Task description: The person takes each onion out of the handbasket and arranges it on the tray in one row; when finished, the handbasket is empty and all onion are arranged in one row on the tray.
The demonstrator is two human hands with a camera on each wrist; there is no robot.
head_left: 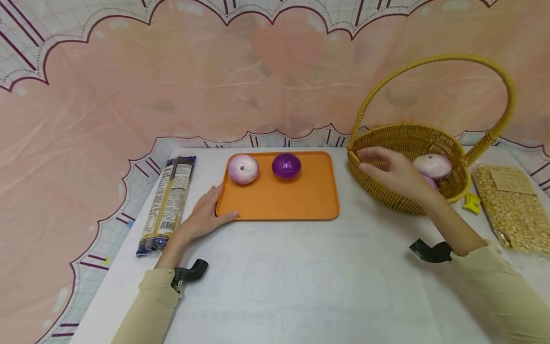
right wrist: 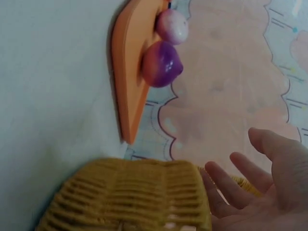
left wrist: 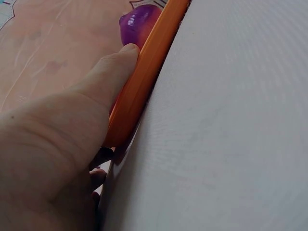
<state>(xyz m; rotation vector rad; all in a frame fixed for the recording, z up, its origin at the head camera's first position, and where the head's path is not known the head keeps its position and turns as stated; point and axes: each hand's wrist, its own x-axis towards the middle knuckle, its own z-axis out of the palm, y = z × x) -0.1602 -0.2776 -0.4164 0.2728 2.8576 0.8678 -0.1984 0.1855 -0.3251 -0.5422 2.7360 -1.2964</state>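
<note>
An orange tray (head_left: 279, 203) lies on the white table, carrying a white-and-purple toy onion (head_left: 243, 168) and a glossy purple toy onion (head_left: 286, 166). My left hand (head_left: 208, 212) holds the tray's near left corner. Its thumb (left wrist: 122, 57) lies over the tray's rim, and the other fingers run along the left side. Over the left part of the wicker basket (head_left: 369, 186) hovers my right hand (head_left: 397, 174), thumb and fingers apart, nothing between them. Inside the basket, a pale toy onion (head_left: 431, 166) lies at the right, above a partly hidden purple-pink one.
The basket's tall hoop handle (head_left: 442, 57) arches above my right hand. Left of the tray lies a long printed food packet (head_left: 167, 200). A bag of yellow grains (head_left: 513, 205) and a small yellow packet (head_left: 472, 203) lie right of the basket. A patterned cloth hangs behind.
</note>
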